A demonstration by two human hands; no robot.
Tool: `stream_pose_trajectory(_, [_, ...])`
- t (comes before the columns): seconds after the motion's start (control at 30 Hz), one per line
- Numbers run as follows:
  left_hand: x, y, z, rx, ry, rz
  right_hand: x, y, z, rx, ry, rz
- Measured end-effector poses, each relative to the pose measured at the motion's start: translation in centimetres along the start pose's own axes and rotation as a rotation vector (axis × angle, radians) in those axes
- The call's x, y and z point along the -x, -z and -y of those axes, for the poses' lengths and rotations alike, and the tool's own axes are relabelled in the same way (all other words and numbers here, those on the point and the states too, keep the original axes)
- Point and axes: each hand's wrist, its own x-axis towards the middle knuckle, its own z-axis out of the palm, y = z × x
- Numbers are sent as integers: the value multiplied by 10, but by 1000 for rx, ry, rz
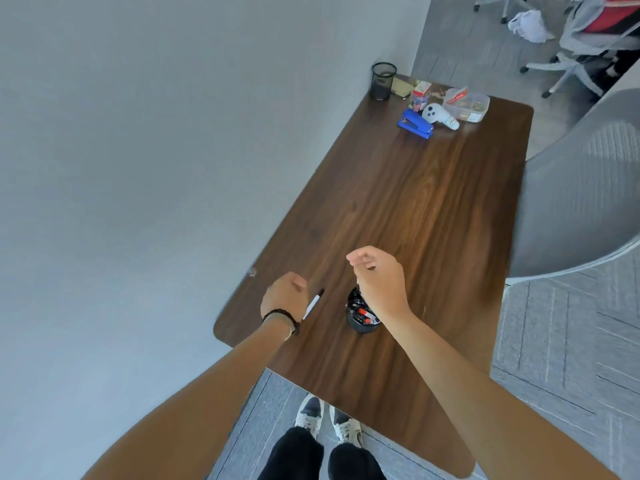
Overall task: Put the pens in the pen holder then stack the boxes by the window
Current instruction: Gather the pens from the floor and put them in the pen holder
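A black round pen holder (360, 317) stands on the near part of the wooden table (415, 209), with several pens in it, some red-capped. My right hand (377, 275) hovers just above the holder, fingers loosely curled, with nothing visible in it. My left hand (285, 296) is to the left of the holder and grips a white pen with a black cap (313, 304), whose tip points toward the holder. At the far end lie a clear plastic box (467, 103) and a small red-and-white box (421, 91).
An empty black mesh cup (382, 80), a blue stapler (415, 124), a white controller (441, 116) and a yellowish pad (401, 87) sit at the table's far end. A grey mesh chair (581, 199) stands at the right edge. A wall runs along the left.
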Motion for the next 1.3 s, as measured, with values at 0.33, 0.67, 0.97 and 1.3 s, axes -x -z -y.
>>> stream_pose_trajectory(0.33, [-34,-43,28,-435,-131,168,9,-16,6,71,-70,-89])
stream_pose_trajectory(0.67, [-36,-62,0,-59,-68,178,10,17,-13,73,-110,-232])
stream_pose_trajectory(0.97, [-6,-8,-78,239,-480,184,5,31,-8,-21,-111,-311])
stream_pose_trajectory(1.3, [15,-34,-98,-230,-703,258,13,50,-13,17,-136,-322])
